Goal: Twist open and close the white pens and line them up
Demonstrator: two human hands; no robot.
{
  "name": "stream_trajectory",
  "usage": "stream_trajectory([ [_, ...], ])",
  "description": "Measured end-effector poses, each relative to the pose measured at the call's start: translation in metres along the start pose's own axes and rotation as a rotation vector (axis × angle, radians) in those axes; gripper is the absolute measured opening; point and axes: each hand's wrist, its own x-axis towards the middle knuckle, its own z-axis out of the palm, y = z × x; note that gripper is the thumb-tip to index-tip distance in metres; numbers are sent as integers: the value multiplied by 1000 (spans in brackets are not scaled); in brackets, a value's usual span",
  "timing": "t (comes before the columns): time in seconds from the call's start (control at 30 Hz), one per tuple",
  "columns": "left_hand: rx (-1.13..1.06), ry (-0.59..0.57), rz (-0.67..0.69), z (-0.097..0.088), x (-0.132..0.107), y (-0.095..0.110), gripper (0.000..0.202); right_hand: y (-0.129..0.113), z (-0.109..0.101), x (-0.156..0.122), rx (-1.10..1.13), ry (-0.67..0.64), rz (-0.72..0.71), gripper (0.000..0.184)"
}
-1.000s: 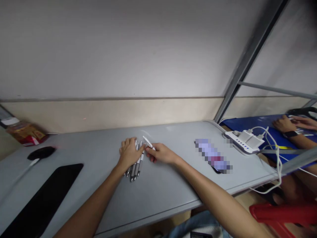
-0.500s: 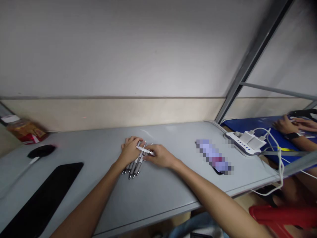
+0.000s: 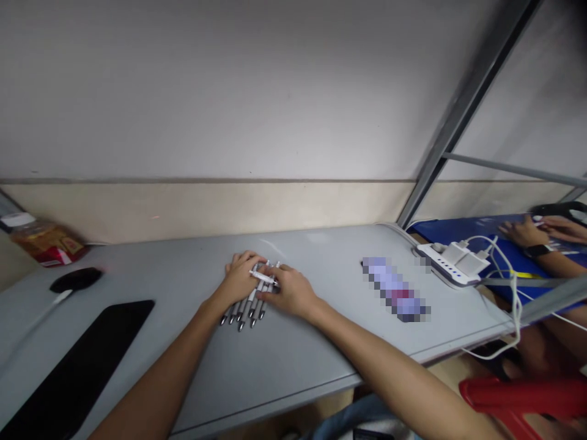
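Several grey and white pens (image 3: 245,308) lie side by side on the grey table (image 3: 293,354), tips toward me. My left hand (image 3: 239,278) rests flat on their far ends. My right hand (image 3: 290,291) sits just to the right, touching the bundle. Its fingers pinch one white pen (image 3: 262,278) that lies crosswise over the others. Both hands meet above the pens.
A black pad (image 3: 77,360) and a black mouse (image 3: 76,279) lie at the left, with a snack packet (image 3: 48,243) by the wall. A blurred flat object (image 3: 395,290) and a white power strip (image 3: 454,263) with cables are at the right. Another person's hands (image 3: 541,235) rest on a blue table beyond.
My right hand brought the white pen down from a raised tilt and moved left onto the bundle. My left hand stayed on the pens.
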Motion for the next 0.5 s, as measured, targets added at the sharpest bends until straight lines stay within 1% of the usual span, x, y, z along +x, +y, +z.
stream_trajectory([
  [0.2,-1,-3,15,0,-1,-3,36,7,-2,2,53,-16,-60,46],
  [0.33,15,-24,8,1,-2,-2,32,11,0,4,105,-7,-36,51],
  [0.5,10,7,-1,1,-1,-2,27,14,1,5,117,2,-43,48],
])
